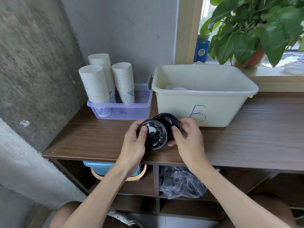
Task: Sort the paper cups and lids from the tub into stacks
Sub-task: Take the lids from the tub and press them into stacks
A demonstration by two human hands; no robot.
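**Nesting two black lids in front of the tub**

I am watching both hands working just above the table [246,129], close to the front wall of the cream tub [218,102]. The left hand [133,145] is gripping the near black lid [153,139], with the thumb pressing on its dome and the fingers curling round the rim. The right hand [189,139] is pinching the far black lid [166,120] by its edge, thumb on top. The near lid is partly covering the far one; I cannot tell whether they are touching.

I am judging the step in hand to be joining these two into one stack. Doing it well is meaning:

- turning both lids the same way up
- lining up the rims before closing them together
- pressing on the rim and not the dome, since thin plastic like this is likely flexing and springing apart

Pale lids [176,87] are lying inside the tub at its left end, so more sorting is probably waiting. Three stacks of paper cups [95,83] are standing in the purple tray [139,111] to the left.

As for writing, I am reading a hand-drawn blue letter "B" [198,115] on the tub's front. The dark handwriting on the tray and the blue print on the lowest cups are showing too small to read. A blue carton [202,51] on the windowsill is carrying a pale logo I cannot make out.
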